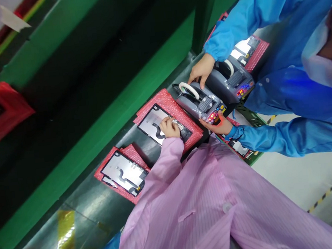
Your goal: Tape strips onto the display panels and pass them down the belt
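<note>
Fingertips of one hand [169, 127] press flat on panel [164, 125], gripping nothing; co-worker's tape dispenser [201, 103] at 2 o'clock risks bumping it.

Pink striped sleeve [162, 169], red bubble-wrap [183, 116]

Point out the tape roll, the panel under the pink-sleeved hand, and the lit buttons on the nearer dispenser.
tape roll [188, 90], head view, white rim.
panel [150, 123], head view, pale bare face.
lit buttons [213, 116], head view, red lights on the front.
</note>
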The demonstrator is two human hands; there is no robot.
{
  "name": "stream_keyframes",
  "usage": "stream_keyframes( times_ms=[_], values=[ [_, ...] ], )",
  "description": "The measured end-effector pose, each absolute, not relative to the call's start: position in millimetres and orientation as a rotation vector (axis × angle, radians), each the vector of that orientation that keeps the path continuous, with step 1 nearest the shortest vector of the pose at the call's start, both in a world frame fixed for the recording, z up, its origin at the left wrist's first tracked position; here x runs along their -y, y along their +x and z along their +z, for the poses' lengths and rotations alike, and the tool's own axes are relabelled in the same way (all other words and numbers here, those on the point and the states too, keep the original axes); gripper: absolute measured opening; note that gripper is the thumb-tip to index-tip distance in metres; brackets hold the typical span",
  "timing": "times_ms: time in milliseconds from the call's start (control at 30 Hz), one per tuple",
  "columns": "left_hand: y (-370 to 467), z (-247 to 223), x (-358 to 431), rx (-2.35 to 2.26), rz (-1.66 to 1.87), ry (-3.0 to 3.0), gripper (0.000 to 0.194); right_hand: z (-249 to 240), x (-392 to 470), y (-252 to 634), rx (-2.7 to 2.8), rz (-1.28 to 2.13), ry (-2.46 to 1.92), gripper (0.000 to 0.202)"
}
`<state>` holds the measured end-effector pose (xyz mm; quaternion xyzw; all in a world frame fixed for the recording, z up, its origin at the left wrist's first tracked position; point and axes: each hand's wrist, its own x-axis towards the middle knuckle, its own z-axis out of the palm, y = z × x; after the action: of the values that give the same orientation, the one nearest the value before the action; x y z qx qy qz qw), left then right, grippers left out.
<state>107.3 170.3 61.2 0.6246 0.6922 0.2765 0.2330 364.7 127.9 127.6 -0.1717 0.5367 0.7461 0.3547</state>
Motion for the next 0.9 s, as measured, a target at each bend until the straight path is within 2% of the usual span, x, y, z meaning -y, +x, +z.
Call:
stream_keyframes(
  times_ms=[567, 900],
  values=[
    [103, 51, -171, -1.867, 0.776, 1.769, 0.026, 130, -127, 351, -1.348, 1.908, -0.503, 0.063],
    [106, 68, -173, -1.854, 0.689, 1.784, 0.028, 127, -126, 349, -1.279, 1.94, -0.541, 0.058]
  ],
)
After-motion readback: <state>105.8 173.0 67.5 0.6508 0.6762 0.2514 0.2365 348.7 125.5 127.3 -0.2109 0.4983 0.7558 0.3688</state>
